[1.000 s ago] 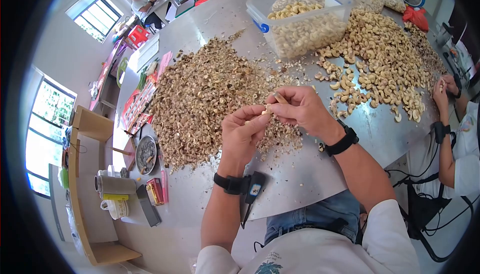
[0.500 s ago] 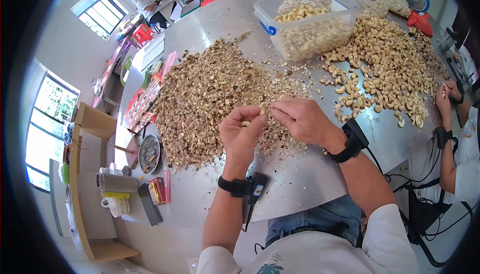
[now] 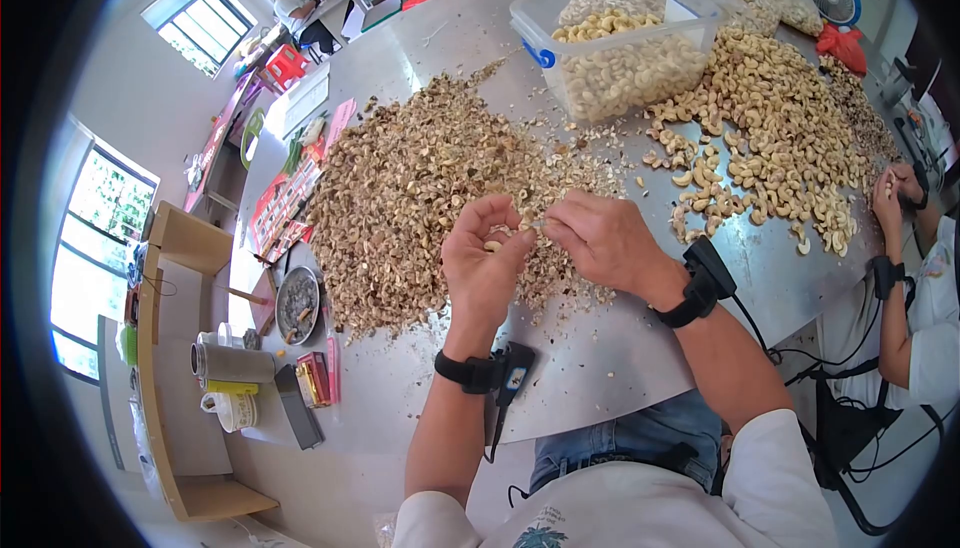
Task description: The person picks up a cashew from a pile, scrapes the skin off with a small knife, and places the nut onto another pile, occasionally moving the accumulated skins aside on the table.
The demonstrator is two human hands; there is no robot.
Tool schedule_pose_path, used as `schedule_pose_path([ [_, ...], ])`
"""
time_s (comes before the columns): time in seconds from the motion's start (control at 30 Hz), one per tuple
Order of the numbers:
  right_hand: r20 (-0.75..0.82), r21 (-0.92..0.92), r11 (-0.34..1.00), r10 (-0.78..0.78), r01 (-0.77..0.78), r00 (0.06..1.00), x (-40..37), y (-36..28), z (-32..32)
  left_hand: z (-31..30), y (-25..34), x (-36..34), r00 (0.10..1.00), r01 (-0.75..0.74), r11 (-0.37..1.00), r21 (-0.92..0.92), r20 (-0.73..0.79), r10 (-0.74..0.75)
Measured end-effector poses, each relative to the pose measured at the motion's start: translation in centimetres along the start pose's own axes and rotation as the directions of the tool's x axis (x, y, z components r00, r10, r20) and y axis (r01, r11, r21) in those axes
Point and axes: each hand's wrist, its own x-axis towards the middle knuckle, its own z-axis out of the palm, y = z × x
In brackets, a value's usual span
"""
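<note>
My left hand (image 3: pixel 478 266) is turned palm up over the near edge of a big heap of brown and pale cashew bits (image 3: pixel 410 178). A pale cashew (image 3: pixel 492 246) lies in its curled fingers, and thumb and fingertips pinch together beside it. Close against those fingertips, my right hand (image 3: pixel 612 240) has thumb and forefinger pressed together on something thin and small that I cannot make out. The two hands meet just above the metal table (image 3: pixel 590 368).
A clear plastic tub (image 3: pixel 630 78) with cashews stands at the back. Right of it spreads a pile of whole cashews (image 3: pixel 780 118). A metal dish (image 3: pixel 299 298) sits at the left. At the far right a co-worker's hands (image 3: pixel 890 198) hold something small.
The fingers of my left hand have opened slightly and shifted a little. My right fingertips remain against them, with a thin item now showing between. The rest looks the same.
</note>
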Motion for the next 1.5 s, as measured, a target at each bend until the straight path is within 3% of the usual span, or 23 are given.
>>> schedule_pose_path([
  [0.33, -0.086, -0.181, 0.978, -0.124, 0.107, 0.989, 0.2, -0.3, 0.5, -0.2, 0.8, -0.1, 0.995, 0.099, 0.995, -0.016, 0.017, -0.098],
  [0.43, -0.124, -0.262, 0.965, -0.044, 0.01, 0.991, 0.3, 0.7, 0.0, 0.0, 0.7, -0.3, 0.992, 0.123, 0.992, 0.007, 0.026, -0.123],
  [0.53, -0.208, -0.095, 0.995, 0.012, -0.032, 0.978, 0.6, 0.6, -0.8, 0.2, 0.5, -0.3, 0.994, 0.105, 0.994, 0.04, 0.024, -0.106],
  [0.63, -0.062, -0.001, 1.0, 0.007, -0.007, 0.998, 0.4, 1.2, -1.1, 0.1, 0.2, -0.1, 0.994, 0.11, 0.991, 0.07, 0.012, -0.111],
  [0.83, 0.174, -0.015, 1.0, -0.003, 0.006, 0.985, 0.0, 0.7, -0.8, 0.0, -0.7, 0.1, 0.998, 0.057, 0.984, 0.167, -0.007, -0.056],
  [1.13, 0.237, -0.014, 0.996, 0.088, -0.088, 0.968, -0.3, 1.1, 0.0, -0.2, -1.3, 0.1, 0.999, -0.052, 0.962, 0.268, 0.007, 0.052],
  [1.4, 0.043, -0.184, 0.981, -0.061, 0.067, 0.997, -0.1, -0.3, 0.3, -0.4, -0.9, 0.3, 0.999, 0.031, 0.982, 0.186, -0.037, -0.025],
  [1.5, 0.004, -0.213, 0.972, -0.099, 0.098, 0.995, -0.1, -0.4, 0.5, -0.1, 0.5, 0.0, 0.99, 0.137, 0.99, 0.037, -0.045, -0.136],
])
